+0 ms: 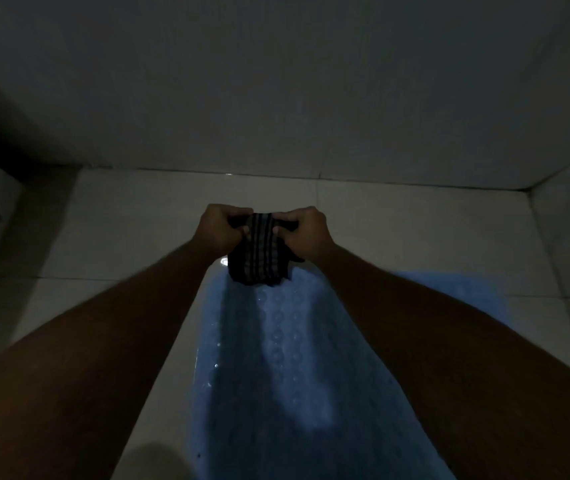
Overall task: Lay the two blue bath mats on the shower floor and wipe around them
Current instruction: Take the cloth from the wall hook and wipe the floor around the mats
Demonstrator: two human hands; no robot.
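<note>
Gripping dark striped cloth (259, 258) at frame centre with left hand (222, 230) and right hand (302, 237), both clenched on its top edge, fingers curled. Hanging bunched below the fists, over the far end of blue bath mat (276, 358). Lying flat on pale tiled floor (120, 220), lower centre of frame, between the forearms. More blue at mid right, beyond right forearm; cannot tell whether same mat or second. Dim grey wall (276, 81) across upper frame.

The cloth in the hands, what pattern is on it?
The cloth is dark with paler stripes, seen in the head view.
</note>
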